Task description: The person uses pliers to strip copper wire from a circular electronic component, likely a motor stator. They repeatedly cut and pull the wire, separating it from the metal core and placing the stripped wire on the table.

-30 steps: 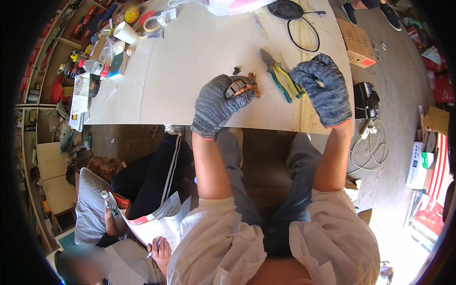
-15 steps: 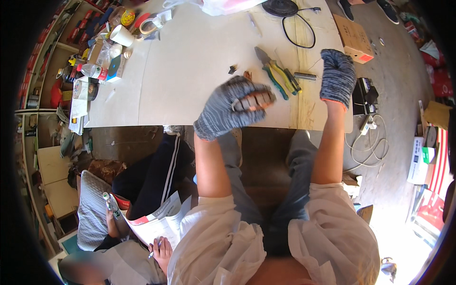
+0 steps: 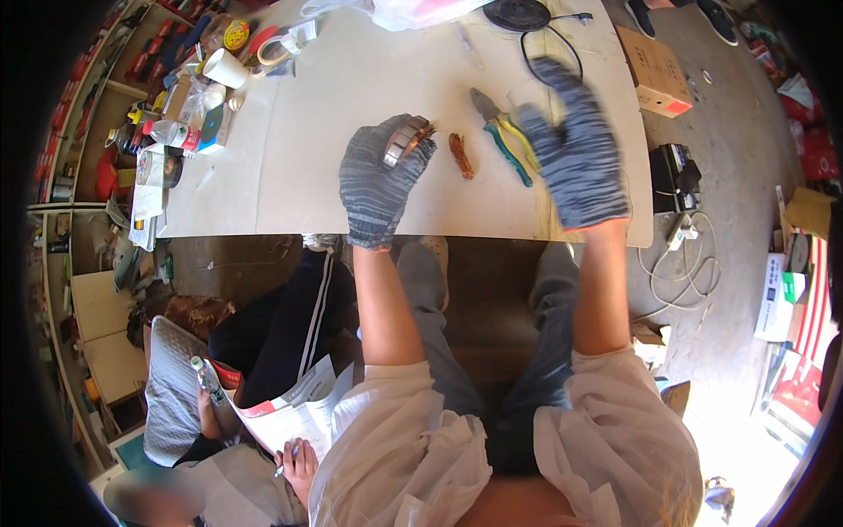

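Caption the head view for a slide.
Gloved left hand grips a metal ring; blurred right hand hovers beside pliers on the table.

Metal ring [image 3: 397, 146] in gloved left hand [image 3: 379, 180]

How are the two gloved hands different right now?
The left hand is curled around a small silvery ring-shaped metal part; the right hand holds nothing, fingers spread. The left hand looks sharp, while the right hand is blurred. The right hand is beside the green and yellow pliers; the left hand is farther from them. Both wear grey knitted gloves.
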A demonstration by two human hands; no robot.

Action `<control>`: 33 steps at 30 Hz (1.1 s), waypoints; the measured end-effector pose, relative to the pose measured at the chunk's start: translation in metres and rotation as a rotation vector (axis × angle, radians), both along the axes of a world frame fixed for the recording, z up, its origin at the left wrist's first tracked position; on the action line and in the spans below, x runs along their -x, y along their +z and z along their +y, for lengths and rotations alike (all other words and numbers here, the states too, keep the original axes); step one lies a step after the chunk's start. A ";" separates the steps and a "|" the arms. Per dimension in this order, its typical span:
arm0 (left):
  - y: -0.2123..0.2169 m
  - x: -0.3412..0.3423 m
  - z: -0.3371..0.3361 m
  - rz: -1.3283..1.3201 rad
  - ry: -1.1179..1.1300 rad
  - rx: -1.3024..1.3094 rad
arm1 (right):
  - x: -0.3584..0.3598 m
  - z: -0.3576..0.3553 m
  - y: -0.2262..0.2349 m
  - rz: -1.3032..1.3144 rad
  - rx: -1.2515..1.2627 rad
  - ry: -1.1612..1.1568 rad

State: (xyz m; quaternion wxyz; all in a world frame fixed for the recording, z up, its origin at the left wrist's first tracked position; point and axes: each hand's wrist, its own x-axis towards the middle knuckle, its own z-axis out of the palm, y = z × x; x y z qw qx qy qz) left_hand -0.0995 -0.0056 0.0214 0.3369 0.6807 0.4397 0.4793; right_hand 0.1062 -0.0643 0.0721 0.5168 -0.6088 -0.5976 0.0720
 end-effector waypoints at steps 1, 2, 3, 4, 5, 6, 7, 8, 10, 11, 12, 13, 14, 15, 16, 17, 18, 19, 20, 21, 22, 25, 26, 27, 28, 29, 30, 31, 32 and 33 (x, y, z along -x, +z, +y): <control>-0.002 -0.002 -0.001 0.019 0.005 -0.035 | 0.015 0.003 -0.007 0.121 0.031 0.144; -0.003 -0.004 -0.002 0.017 -0.011 -0.021 | 0.022 0.005 -0.014 0.053 0.093 0.192; -0.003 -0.005 -0.002 0.017 -0.026 -0.012 | 0.029 0.008 -0.021 -0.017 0.149 0.242; -0.002 -0.006 -0.002 0.017 -0.040 -0.002 | 0.028 0.010 -0.026 -0.096 0.168 0.255; 0.000 -0.007 -0.004 0.028 -0.060 0.006 | 0.026 0.010 -0.032 -0.176 0.187 0.268; 0.001 -0.007 -0.003 0.058 -0.052 -0.023 | 0.024 0.011 -0.033 -0.259 0.205 0.287; 0.002 -0.006 -0.002 0.087 -0.045 -0.051 | 0.022 0.010 -0.031 -0.339 0.217 0.276; 0.002 -0.006 -0.002 0.117 -0.038 -0.079 | 0.021 0.009 -0.029 -0.410 0.131 0.291; 0.009 -0.006 -0.004 0.301 -0.033 -0.168 | 0.021 0.007 -0.027 -0.547 -0.033 0.315; 0.009 -0.006 -0.004 0.370 -0.056 -0.211 | 0.023 0.006 -0.024 -0.585 -0.041 0.263; 0.011 -0.005 -0.004 0.439 -0.081 -0.255 | 0.022 0.007 -0.026 -0.497 -0.061 0.266; 0.014 -0.006 -0.005 0.459 -0.151 -0.241 | 0.019 0.011 -0.029 -0.410 -0.080 0.268; 0.013 -0.007 -0.008 0.424 -0.208 -0.259 | 0.018 0.012 -0.031 -0.323 -0.099 0.268; 0.013 -0.008 -0.010 0.393 -0.259 -0.277 | 0.020 0.012 -0.025 -0.340 -0.066 0.202; 0.014 -0.011 -0.013 0.361 -0.309 -0.295 | 0.020 0.013 -0.025 -0.305 -0.047 0.168; 0.011 -0.013 -0.014 0.335 -0.275 -0.244 | 0.019 0.013 -0.027 -0.271 -0.029 0.135; 0.010 -0.012 -0.012 0.322 -0.299 -0.271 | 0.017 0.014 -0.029 -0.238 -0.010 0.099; 0.009 -0.011 -0.010 0.309 -0.321 -0.298 | 0.017 0.013 -0.029 -0.215 0.021 0.072; 0.009 -0.009 -0.008 0.296 -0.344 -0.324 | 0.019 0.013 -0.029 -0.208 0.017 0.089; 0.012 -0.007 -0.008 0.357 -0.376 -0.375 | 0.019 0.012 -0.030 -0.203 0.015 0.101; 0.011 -0.005 -0.007 0.358 -0.423 -0.348 | 0.019 0.011 -0.030 -0.197 0.013 0.113; 0.006 -0.001 -0.006 0.342 -0.511 -0.248 | 0.024 0.008 -0.027 -0.151 -0.002 0.131; 0.006 0.001 -0.005 0.333 -0.532 -0.232 | 0.025 0.008 -0.028 -0.145 0.014 0.115; 0.014 0.003 -0.004 0.323 -0.552 -0.217 | 0.024 0.009 -0.027 -0.161 -0.044 0.109; 0.019 0.003 -0.004 0.310 -0.575 -0.207 | 0.015 0.010 -0.029 -0.094 -0.028 0.028; 0.013 0.005 -0.005 0.266 -0.557 -0.177 | 0.003 0.012 -0.033 -0.026 -0.012 -0.053; 0.016 0.005 -0.005 0.241 -0.547 -0.191 | -0.005 0.012 -0.034 0.042 0.006 -0.133; 0.022 0.004 -0.006 0.216 -0.537 -0.205 | -0.011 0.012 -0.035 0.017 0.008 -0.128; 0.025 0.003 -0.006 0.191 -0.527 -0.219 | -0.017 0.011 -0.035 -0.008 0.010 -0.123; 0.022 0.003 -0.010 0.097 -0.431 -0.076 | -0.020 0.011 -0.033 -0.032 0.012 -0.115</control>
